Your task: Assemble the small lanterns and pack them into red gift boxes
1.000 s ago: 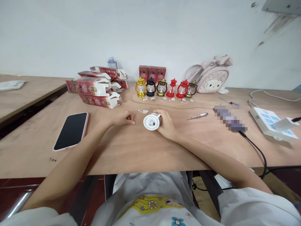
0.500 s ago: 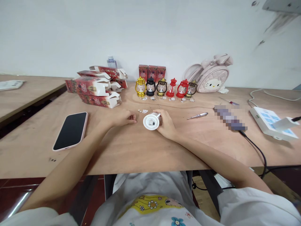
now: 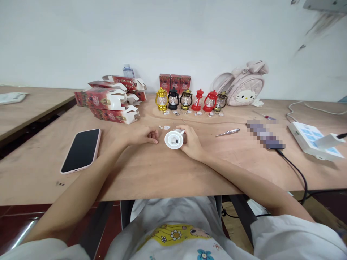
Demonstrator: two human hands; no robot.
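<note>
My right hand (image 3: 193,143) is closed around a small white lantern (image 3: 166,141), tipped so that its round, hollow base faces me. Inside the base small parts show, one of them dark; they are too small to name. To the left of the lantern, my left hand (image 3: 143,136) rests low over the table with its fingers curled. Whatever those fingers hold, if anything, is hidden. Just beyond the hands lie small round button cells (image 3: 161,127) and a little white piece (image 3: 167,127).
Several small lanterns (image 3: 185,100) stand in a row before red boxes (image 3: 175,82). Opened cartons (image 3: 108,99) are piled at left, above a phone (image 3: 81,151). To the right are a screwdriver (image 3: 227,132), a blurred-out device (image 3: 264,134), a power strip (image 3: 314,139) and a pink bag (image 3: 245,88).
The left hand has shifted very slightly right, toward the lantern, and its fingers have moved a little. The lantern stays in the right hand at nearly the same spot.
</note>
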